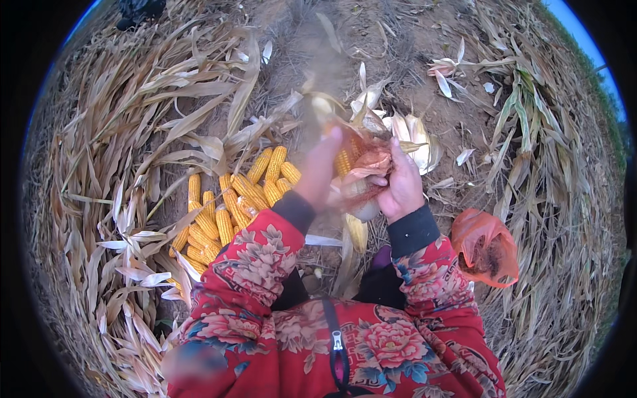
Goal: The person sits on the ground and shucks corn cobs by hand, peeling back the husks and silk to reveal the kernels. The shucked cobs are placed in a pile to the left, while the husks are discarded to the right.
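My right hand (pixel 402 186) grips a partly husked ear of corn by its pinkish-brown husk (pixel 371 161), with the thumb on top. Reddish corn silk (pixel 361 199) hangs at the lower side of the husk. Yellow kernels (pixel 343 163) show between my two hands. Blurred by motion, my left hand (pixel 321 166) is at the left side of this ear, its thumb pointing up. Whether its fingers hold the husk is hidden by the blur. Just beyond both hands lie pale peeled husks (pixel 415 142) on the soil.
A pile of husked yellow corn ears (pixel 231 199) lies left of my left forearm. An orange plastic bag (pixel 482 224) with dark corn silk inside sits to my right. Dry corn stalks and leaves (pixel 114 129) cover both sides. A dark object (pixel 141 11) stands at the far upper left.
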A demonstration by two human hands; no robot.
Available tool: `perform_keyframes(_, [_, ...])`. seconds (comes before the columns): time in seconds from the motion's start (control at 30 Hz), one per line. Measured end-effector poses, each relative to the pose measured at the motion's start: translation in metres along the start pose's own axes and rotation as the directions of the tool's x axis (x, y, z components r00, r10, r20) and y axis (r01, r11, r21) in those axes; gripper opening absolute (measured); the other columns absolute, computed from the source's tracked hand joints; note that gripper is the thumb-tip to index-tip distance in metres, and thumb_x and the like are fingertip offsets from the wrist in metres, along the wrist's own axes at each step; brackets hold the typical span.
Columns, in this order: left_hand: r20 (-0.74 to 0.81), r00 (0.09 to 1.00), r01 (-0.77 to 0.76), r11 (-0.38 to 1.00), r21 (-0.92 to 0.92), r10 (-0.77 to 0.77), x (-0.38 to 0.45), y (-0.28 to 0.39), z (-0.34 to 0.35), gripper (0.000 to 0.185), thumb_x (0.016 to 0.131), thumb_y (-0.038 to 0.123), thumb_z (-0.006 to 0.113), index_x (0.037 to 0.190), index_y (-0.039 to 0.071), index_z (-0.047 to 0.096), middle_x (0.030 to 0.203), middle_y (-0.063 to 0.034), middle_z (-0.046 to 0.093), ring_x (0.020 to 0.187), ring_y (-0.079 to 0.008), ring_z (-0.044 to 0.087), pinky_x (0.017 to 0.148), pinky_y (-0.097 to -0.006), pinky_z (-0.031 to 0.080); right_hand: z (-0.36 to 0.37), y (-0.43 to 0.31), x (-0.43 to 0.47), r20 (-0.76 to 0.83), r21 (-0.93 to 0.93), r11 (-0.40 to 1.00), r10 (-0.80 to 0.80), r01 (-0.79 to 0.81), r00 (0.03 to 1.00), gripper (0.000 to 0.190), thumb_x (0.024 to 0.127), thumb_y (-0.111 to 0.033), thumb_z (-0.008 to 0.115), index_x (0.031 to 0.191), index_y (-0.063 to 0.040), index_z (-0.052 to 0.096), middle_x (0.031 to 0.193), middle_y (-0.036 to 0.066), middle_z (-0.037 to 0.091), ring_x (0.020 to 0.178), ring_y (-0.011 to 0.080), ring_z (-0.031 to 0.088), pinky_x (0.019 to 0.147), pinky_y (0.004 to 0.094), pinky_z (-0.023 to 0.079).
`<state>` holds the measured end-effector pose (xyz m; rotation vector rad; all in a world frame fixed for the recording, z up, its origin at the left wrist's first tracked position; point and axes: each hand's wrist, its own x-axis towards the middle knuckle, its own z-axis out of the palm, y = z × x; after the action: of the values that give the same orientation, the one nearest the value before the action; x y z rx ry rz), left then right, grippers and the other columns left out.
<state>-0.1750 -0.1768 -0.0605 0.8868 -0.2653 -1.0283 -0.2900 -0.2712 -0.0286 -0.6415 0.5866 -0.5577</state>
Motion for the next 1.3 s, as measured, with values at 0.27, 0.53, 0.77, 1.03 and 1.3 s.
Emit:
perform_keyframes(0.27, [0.075, 0.997, 0.011, 0.989, 0.146, -0.022, -0.011, 0.000, 0.009, 0.048, 0.093, 0.030, 0.063, 0.127, 0.000, 0.049, 0.120, -0.0073, 0.059, 0.110, -0.0155, 0.056, 0.098, -0.0317, 0.043, 0.004, -0.017, -0.006, -0.047, -0.067, 0.990, -0.124, 0.121, 0.991, 0.024, 0.101, -0.029, 0.049, 0.103, -0.007, 0.057, 0.085, 0.003, 0.064, 0.062, 0.0061, 0.055, 0.045, 0.0188, 0.035])
perform_keyframes(0.53, [-0.034, 0.988, -0.141, 0.967, 0.212, 0.151, 0.005, 0.021, -0.024, 0.046, 0.092, 0.035, 0.063, 0.121, 0.001, 0.052, 0.114, -0.0062, 0.061, 0.105, -0.0155, 0.059, 0.094, -0.0335, 0.046, -0.036, -0.033, 0.011, -0.214, -0.159, 0.953, -0.289, 0.258, 0.933, 0.024, 0.100, -0.031, 0.052, 0.094, -0.008, 0.058, 0.078, 0.001, 0.061, 0.058, 0.0066, 0.048, 0.045, 0.0201, 0.033])
perform_keyframes(0.77, [-0.121, 0.952, -0.303, 0.912, -0.276, 0.280, -0.001, 0.072, -0.046, 0.042, 0.095, 0.037, 0.058, 0.117, 0.003, 0.051, 0.108, -0.0100, 0.063, 0.104, -0.0227, 0.061, 0.094, -0.0404, 0.050, -0.073, -0.061, 0.019, -0.342, -0.253, 0.927, -0.355, 0.279, 0.870, 0.023, 0.097, -0.031, 0.056, 0.087, -0.010, 0.056, 0.067, -0.002, 0.052, 0.052, 0.0060, 0.040, 0.043, 0.0207, 0.030])
perform_keyframes(1.03, [-0.011, 0.932, -0.362, 0.930, -0.059, 0.362, -0.007, 0.084, -0.048, 0.048, 0.089, 0.038, 0.067, 0.118, 0.003, 0.050, 0.108, -0.0092, 0.061, 0.102, -0.0218, 0.061, 0.092, -0.0398, 0.051, -0.070, -0.064, 0.027, -0.405, -0.324, 0.907, -0.391, 0.269, 0.827, 0.020, 0.094, -0.028, 0.061, 0.084, -0.013, 0.052, 0.067, -0.004, 0.047, 0.052, 0.0049, 0.040, 0.042, 0.0200, 0.027])
perform_keyframes(1.3, [-0.059, 0.914, -0.405, 0.914, -0.034, 0.402, -0.002, 0.084, -0.053, 0.043, 0.091, 0.030, 0.065, 0.120, 0.002, 0.049, 0.110, -0.0100, 0.060, 0.106, -0.0218, 0.060, 0.094, -0.0391, 0.050, -0.087, -0.145, -0.003, -0.335, -0.130, 0.724, -0.675, 0.677, 0.657, 0.019, 0.094, -0.027, 0.063, 0.093, -0.010, 0.054, 0.073, -0.005, 0.047, 0.054, 0.0051, 0.037, 0.043, 0.0199, 0.028])
